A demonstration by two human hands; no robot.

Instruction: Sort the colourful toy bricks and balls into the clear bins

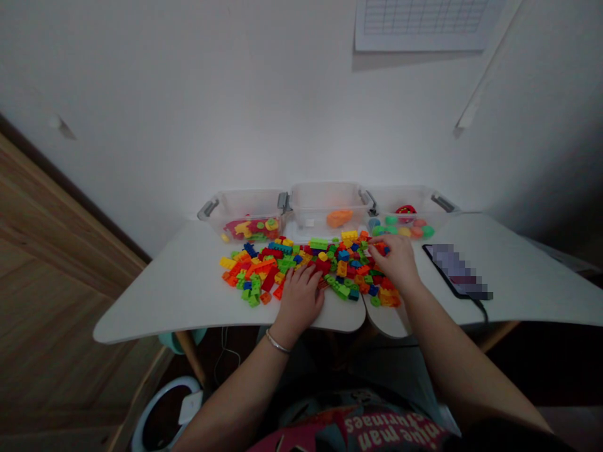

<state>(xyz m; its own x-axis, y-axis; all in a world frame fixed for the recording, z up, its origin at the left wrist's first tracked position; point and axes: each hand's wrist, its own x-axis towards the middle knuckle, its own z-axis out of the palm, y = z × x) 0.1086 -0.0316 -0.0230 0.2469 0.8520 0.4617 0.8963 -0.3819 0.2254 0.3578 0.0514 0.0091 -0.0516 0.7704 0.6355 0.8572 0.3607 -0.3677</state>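
Bricks of red, green, yellow, orange and blue plastic (322, 265) lie heaped across the middle of our white table (179, 295). We rest our left hand (300, 298) on the near edge, fingers loosely parted, gripping nothing visible. Our right hand (396, 256) bends its fingers at the far right; we cannot tell whether it pinches a brick.

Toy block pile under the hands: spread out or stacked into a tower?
Spread out. The toy blocks lie in a loose, wide patch across the seam between two white tabletops; no tower shows.
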